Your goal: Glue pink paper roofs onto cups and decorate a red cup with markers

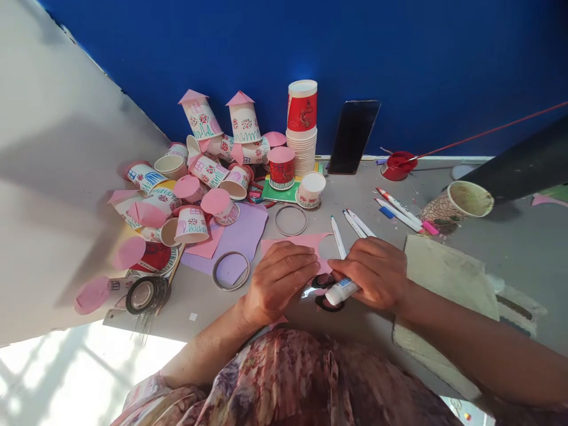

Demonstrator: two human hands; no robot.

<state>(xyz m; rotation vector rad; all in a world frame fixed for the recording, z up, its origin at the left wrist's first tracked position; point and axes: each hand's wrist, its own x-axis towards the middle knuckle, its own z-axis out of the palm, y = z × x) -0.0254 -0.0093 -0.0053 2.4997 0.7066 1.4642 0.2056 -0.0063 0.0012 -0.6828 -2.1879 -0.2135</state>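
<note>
White tube (343, 290) before the body; long axis slanting, exposed end toward lower left. Right hand (377, 273): closed round it. Left hand (284, 278): fingers bent; hold cannot be told. Scissors (318, 280) beside the tube; markers (338, 238) just beyond; table (213, 310) surface shows left of the left wrist.

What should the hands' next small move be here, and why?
I'd probably have the left hand nudge the black-handled scissors aside. They lie between the two hands, and the white tube in the right hand overlaps their handles in this view, so they seem to crowd the working space. Whether the left hand already holds something is hidden.
</note>
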